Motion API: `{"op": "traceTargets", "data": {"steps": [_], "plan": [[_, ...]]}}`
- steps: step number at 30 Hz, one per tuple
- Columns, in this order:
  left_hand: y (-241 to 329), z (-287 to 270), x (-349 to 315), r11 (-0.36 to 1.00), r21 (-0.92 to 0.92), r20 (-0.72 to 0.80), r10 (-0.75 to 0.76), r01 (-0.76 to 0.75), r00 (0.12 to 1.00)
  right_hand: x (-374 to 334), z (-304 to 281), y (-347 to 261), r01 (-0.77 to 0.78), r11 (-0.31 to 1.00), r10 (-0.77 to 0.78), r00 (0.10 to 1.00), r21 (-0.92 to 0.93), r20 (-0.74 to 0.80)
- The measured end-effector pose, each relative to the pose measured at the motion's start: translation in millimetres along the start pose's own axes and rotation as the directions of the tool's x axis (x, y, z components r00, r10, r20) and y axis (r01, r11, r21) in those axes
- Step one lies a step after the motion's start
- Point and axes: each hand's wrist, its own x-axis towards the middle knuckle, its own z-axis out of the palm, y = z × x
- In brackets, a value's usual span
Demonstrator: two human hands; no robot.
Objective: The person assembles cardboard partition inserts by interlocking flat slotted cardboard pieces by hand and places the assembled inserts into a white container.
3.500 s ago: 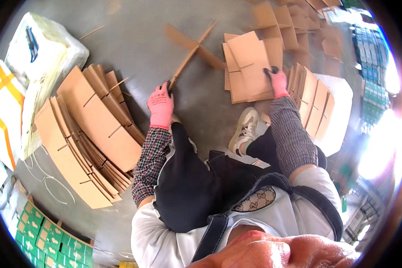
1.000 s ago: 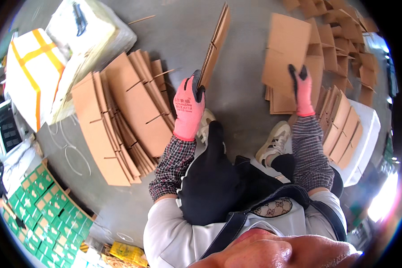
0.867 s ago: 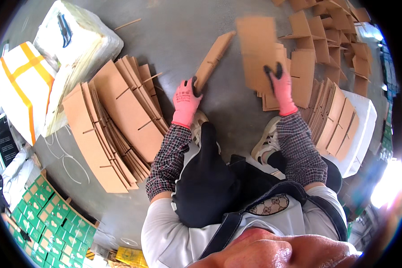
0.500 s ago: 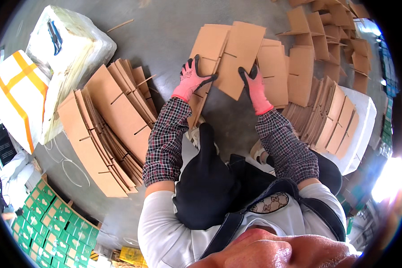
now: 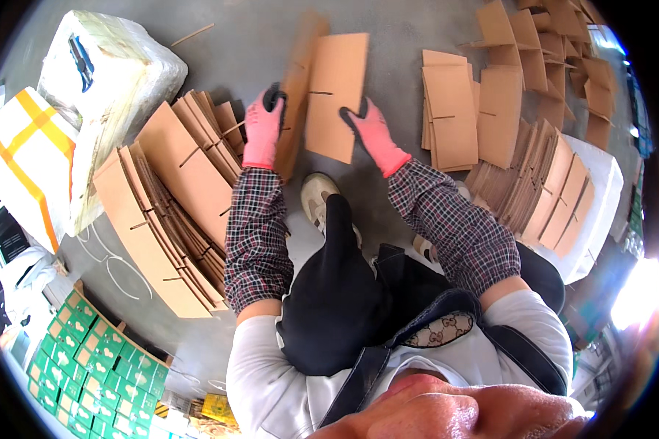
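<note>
My left hand [image 5: 263, 128], in a pink glove with dark fingertips, is closed on slotted cardboard pieces [image 5: 297, 88] tipped up nearly on edge. They are smeared by motion, so I cannot tell how many there are. My right hand [image 5: 375, 135], gloved alike, pinches the right edge of a flat cardboard divider [image 5: 335, 95] with a slot near its middle. This divider lies close beside the pieces in my left hand; whether they touch is unclear. A small pile of slotted dividers [image 5: 450, 117] rests on the floor to the right of my right hand.
Leaning cardboard stacks [image 5: 183, 190] stand at left, and another stack [image 5: 538, 186] leans by a white block [image 5: 597, 190] at right. Assembled cardboard grids [image 5: 542, 58] fill the far right. A blue cutter [image 5: 81, 64] lies on a wrapped block [image 5: 124, 66]. Green boxes [image 5: 99, 366] sit lower left.
Both hands have moved left with their cardboard. The pieces in my left hand have tipped more upright, and the divider in my right hand has moved away from the pile at right.
</note>
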Motion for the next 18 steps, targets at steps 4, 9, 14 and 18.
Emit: {"op": "traceTargets", "data": {"steps": [4, 9, 14, 18], "plan": [[-20, -4, -14, 0.698, -0.627, 0.23, -0.259, 0.347, 0.938, -4, 24, -22, -0.015, 1.0, 0.017, 0.994, -0.018, 0.104], [-17, -3, -22, 0.715, -0.661, 0.09, -0.227, 0.229, 0.97, -5, 0, 9, -0.091, 0.992, 0.098, 0.991, 0.084, -0.089], [51, -62, -38, 0.985, -0.17, -0.449, -0.093, 0.017, 0.889, -20, -32, 49, 0.023, 0.987, -0.059, 0.974, -0.161, -0.22], [112, -111, -48, 0.978, -0.046, -0.668, 0.121, -0.204, 0.734, -37, 16, -18, 0.111, 0.935, -0.039, 0.976, -0.336, 0.215]]}}
